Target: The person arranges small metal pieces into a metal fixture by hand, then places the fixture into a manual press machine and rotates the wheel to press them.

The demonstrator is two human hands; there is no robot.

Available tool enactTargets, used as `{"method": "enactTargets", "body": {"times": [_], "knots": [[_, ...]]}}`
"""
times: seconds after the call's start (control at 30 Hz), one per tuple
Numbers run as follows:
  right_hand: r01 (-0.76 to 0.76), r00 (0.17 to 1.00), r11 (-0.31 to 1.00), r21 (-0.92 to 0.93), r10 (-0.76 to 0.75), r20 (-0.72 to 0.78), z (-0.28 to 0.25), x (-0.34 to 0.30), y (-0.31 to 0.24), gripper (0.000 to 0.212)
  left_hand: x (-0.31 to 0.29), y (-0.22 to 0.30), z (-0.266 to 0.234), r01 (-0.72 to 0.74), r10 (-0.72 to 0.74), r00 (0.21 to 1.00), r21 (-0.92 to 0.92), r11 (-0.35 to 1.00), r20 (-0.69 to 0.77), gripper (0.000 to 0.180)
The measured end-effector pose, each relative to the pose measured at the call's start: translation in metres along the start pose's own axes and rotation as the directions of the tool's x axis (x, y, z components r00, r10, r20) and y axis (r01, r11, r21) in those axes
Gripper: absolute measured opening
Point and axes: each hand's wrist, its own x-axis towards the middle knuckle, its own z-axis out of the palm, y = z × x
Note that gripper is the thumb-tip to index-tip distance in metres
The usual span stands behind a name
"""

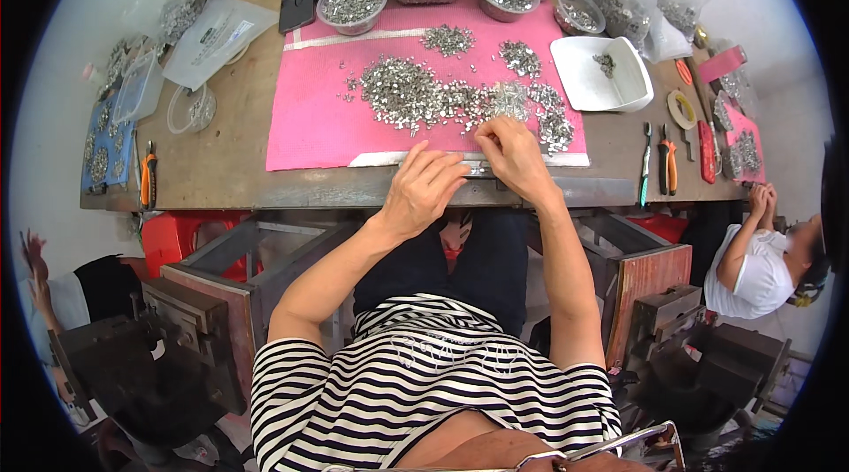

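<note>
My left hand (423,187) is at the near edge of the bench, thumb and forefinger drawn together beside a small metal fixture (478,169). What its fingertips hold, if anything, is too small to tell. Just to the right, my right hand (513,155) is curled in a pinch above the fixture, near the pile; its fingertips hide what is in them. Beyond both hands, a wide heap of small shiny metal parts (398,92) spreads over a pink mat (305,118). Smaller heaps (519,58) lie behind and to the right.
Plastic tubs of metal parts (352,7) line the back. A white tray (575,74) stands right of the mat. Pliers (669,167), a toothbrush (646,162), a red knife (707,153) and tape (681,109) lie rightward. Orange-handled pliers (148,176) lie left. Another person (752,268) sits far right.
</note>
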Motion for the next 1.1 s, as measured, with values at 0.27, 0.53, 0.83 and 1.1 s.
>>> {"method": "enactTargets", "body": {"times": [0.27, 0.53, 0.83, 1.1], "knots": [[-0.05, 0.989, 0.949, 0.31, 0.09, -0.117, 0.016, -0.044, -0.021, 0.006, -0.008, -0.001, 0.007, 0.149, -0.156, 0.987, -0.173, 0.973, -0.028, 0.037], [-0.046, 0.98, 0.984, 0.173, 0.078, -0.183, 0.022, -0.046, -0.025, 0.006, -0.009, 0.002, 0.006, 0.167, -0.172, 0.985, -0.173, 0.971, -0.019, 0.024], [-0.133, 0.966, 0.971, 0.2, 0.171, -0.191, 0.024, -0.048, -0.028, 0.007, -0.009, 0.001, 0.006, 0.17, -0.175, 0.984, -0.148, 0.974, -0.018, 0.027], [-0.163, 0.958, 0.96, 0.23, 0.209, -0.195, 0.026, -0.049, -0.029, 0.008, -0.01, 0.001, 0.007, 0.154, -0.165, 0.985, -0.166, 0.974, -0.056, 0.019]]}}
